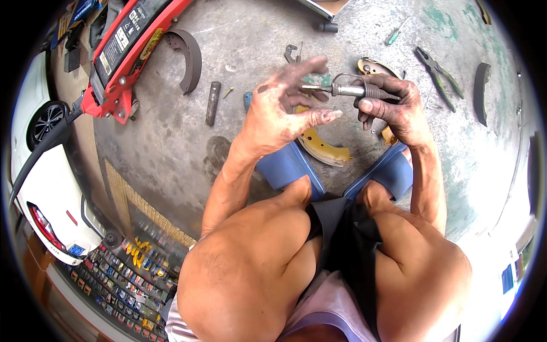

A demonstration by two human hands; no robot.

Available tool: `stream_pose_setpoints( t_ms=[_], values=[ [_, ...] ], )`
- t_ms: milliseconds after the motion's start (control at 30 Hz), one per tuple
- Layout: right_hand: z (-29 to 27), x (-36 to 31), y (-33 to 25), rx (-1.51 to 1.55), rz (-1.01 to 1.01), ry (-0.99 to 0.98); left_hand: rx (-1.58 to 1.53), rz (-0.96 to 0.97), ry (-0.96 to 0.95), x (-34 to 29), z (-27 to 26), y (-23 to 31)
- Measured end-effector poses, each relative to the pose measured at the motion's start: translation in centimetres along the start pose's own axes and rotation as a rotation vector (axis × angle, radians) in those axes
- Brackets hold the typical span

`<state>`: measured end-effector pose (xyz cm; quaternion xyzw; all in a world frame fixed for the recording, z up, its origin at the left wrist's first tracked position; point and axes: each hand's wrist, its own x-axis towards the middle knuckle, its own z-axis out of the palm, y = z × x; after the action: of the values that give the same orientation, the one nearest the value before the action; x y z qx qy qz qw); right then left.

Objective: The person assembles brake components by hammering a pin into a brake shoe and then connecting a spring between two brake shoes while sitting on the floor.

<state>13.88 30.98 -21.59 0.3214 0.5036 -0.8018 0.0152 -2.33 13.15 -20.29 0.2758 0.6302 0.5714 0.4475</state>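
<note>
While right hand [402, 108] pinches metal cylinder [348, 90] by spring coils [373, 90], left hand [274, 114] spread, grasping nothing; likely rigid, fairly light, maybe greasy; coils best hold.

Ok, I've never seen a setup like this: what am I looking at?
This is one view, from a wide camera on a person's head looking down, so straight edges bend. There is no robot; the person works bare-handed. The right hand holds a slim metal part with a coiled spring; the left hand is open around its tip, and whether it touches is unclear. On the concrete floor lie a yellow curved piece, near the blue sandals, dark curved pieces, pliers and a screwdriver.
</note>
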Motion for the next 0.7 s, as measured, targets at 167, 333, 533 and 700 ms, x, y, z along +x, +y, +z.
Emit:
stream_pose_setpoints(
  t_ms=[167,333,533,700],
  values=[
    [-0.8,-0.3,0.2,-0.100,0.016,0.002,-0.142,-0.356,-0.115,-0.5,-1.1,0.5],
    [-0.6,-0.1,0.2,-0.161,0.036,-0.003,-0.211,-0.406,-0.012,-0.5,-0.7,0.2],
    [-1.3,-0.6,-1.1,-0.470,0.048,0.024,-0.291,-0.323,-0.055,-0.3,0.2,-0.7],
    [-1.1,-0.8,-1.1,-0.554,0.000,-0.018,-0.316,-0.383,-0.079,-0.9,0.1,-1.1]
  ],
)
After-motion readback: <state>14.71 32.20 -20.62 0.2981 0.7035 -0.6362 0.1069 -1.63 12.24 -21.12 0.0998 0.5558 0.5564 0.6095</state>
